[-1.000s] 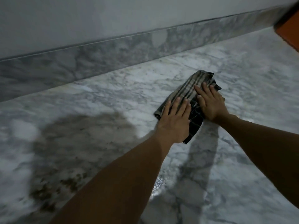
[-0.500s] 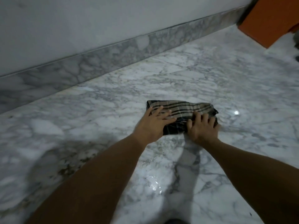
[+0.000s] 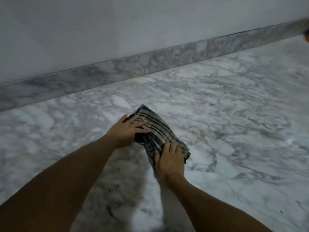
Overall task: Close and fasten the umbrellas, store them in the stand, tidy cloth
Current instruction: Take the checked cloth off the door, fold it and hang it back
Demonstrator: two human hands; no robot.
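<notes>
Partly under left hand (image 3: 124, 131) and right hand (image 3: 169, 160): folded cloth (image 3: 158, 131).

One checked cloth (image 3: 158, 131); two hands: left hand (image 3: 125, 131), right hand (image 3: 169, 162).
</notes>
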